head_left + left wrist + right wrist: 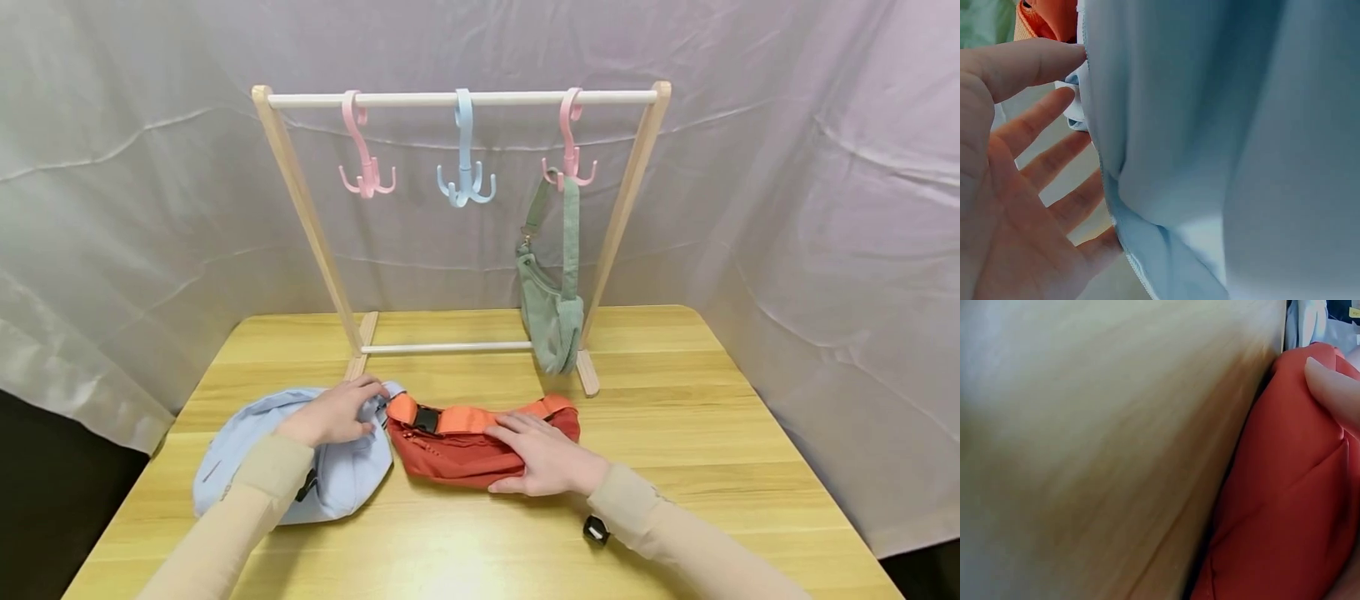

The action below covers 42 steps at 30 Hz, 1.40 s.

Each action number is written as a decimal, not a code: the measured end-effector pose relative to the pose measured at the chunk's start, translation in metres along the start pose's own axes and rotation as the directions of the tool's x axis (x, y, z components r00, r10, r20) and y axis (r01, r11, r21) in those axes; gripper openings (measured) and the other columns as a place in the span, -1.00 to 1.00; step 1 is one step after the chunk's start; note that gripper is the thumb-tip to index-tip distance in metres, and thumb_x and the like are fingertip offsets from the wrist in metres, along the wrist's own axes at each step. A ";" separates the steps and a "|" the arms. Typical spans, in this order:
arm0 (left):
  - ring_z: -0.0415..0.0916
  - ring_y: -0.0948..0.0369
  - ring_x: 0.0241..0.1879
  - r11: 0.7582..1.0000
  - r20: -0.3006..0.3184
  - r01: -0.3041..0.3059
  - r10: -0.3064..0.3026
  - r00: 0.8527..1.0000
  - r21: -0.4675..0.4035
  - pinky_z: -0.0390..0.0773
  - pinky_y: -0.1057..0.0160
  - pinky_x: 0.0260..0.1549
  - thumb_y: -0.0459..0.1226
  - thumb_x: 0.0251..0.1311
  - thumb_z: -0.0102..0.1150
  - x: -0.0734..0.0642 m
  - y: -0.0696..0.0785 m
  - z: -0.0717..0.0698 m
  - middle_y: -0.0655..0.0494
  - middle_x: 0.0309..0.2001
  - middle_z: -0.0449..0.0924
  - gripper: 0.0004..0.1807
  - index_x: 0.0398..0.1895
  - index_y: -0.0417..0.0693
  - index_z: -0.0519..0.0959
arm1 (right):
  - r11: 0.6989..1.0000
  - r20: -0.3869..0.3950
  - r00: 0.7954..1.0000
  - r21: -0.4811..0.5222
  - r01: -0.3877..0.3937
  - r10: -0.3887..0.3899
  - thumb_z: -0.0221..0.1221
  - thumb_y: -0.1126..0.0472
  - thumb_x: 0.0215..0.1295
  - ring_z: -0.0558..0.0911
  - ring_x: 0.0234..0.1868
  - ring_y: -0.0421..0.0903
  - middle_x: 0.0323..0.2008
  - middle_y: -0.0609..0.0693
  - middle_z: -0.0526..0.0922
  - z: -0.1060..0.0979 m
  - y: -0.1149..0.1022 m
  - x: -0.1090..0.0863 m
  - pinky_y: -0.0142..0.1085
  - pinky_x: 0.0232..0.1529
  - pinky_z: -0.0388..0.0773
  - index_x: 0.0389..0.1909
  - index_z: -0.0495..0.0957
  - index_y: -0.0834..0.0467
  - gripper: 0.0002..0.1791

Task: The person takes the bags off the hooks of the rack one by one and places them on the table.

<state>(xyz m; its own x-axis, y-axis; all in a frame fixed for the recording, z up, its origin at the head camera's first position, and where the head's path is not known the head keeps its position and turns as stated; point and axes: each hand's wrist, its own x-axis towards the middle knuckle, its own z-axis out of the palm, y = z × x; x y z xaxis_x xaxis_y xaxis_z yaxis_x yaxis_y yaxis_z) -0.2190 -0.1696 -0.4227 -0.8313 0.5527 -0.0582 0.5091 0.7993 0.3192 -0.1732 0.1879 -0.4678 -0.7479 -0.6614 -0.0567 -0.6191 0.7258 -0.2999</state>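
Observation:
A light blue bag (345, 471) lies on the table at the left in the head view. My left hand (337, 414) is over its far right part; in the left wrist view the spread fingers (1054, 159) reach along the zipped edge of the bag, with the thumb tip against it. Right of it lies a red waist bag (457, 458) with an orange strap and a black buckle (427, 419). My right hand (543, 457) rests on this bag's right half, fingers lying across the strap. In the right wrist view the thumb (1335, 394) touches the red cloth.
Behind the bags stands a wooden rack with a white bar (300, 101). A pink hook (367, 171) and a blue hook (465, 167) hang from it. On another pink hook (570, 150) hangs a green bag (551, 321). A small black object (596, 531) shows beside my right sleeve.

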 end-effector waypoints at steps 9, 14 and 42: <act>0.48 -0.14 0.05 0.999 0.043 0.044 -0.044 0.998 -0.005 0.58 -0.09 -0.07 -0.39 0.03 0.36 0.002 0.004 0.002 -0.25 0.30 0.37 -0.17 0.47 -0.06 0.34 | 1.000 -0.001 1.000 -0.009 0.005 -0.005 0.21 -0.42 0.21 0.29 0.52 0.21 0.50 0.15 0.32 0.001 -0.001 0.001 0.13 0.48 0.25 0.48 0.32 0.00 -0.08; 0.44 -0.08 0.02 0.996 0.076 0.084 -0.083 0.994 -0.014 0.52 0.07 -0.22 -0.40 0.02 0.35 0.005 0.003 0.003 -0.20 0.30 0.35 -0.16 0.47 -0.02 0.35 | 1.000 0.004 1.000 -0.004 0.011 -0.011 0.21 -0.41 0.22 0.29 0.52 0.20 0.49 0.15 0.32 0.001 0.001 0.001 0.12 0.48 0.24 0.47 0.32 0.01 -0.09; 0.34 -0.35 0.30 0.993 0.059 0.025 -0.019 0.998 -0.114 0.48 -0.28 0.12 -0.51 -0.17 0.20 -0.026 -0.031 -0.017 -0.42 0.39 0.27 -0.14 0.40 -0.21 0.37 | 0.999 0.051 0.999 0.033 -0.015 0.013 0.20 -0.41 0.24 0.18 0.58 0.18 0.54 0.11 0.25 0.008 -0.007 0.015 0.14 0.53 0.15 0.50 0.27 -0.02 -0.09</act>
<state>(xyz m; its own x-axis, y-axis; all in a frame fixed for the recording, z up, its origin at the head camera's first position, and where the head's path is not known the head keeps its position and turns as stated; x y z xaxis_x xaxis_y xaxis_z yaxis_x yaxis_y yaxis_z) -0.2173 -0.2124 -0.4152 -0.8260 0.5507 -0.1203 0.4591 0.7811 0.4233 -0.1777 0.1712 -0.4741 -0.7426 -0.6608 -0.1091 -0.6000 0.7288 -0.3300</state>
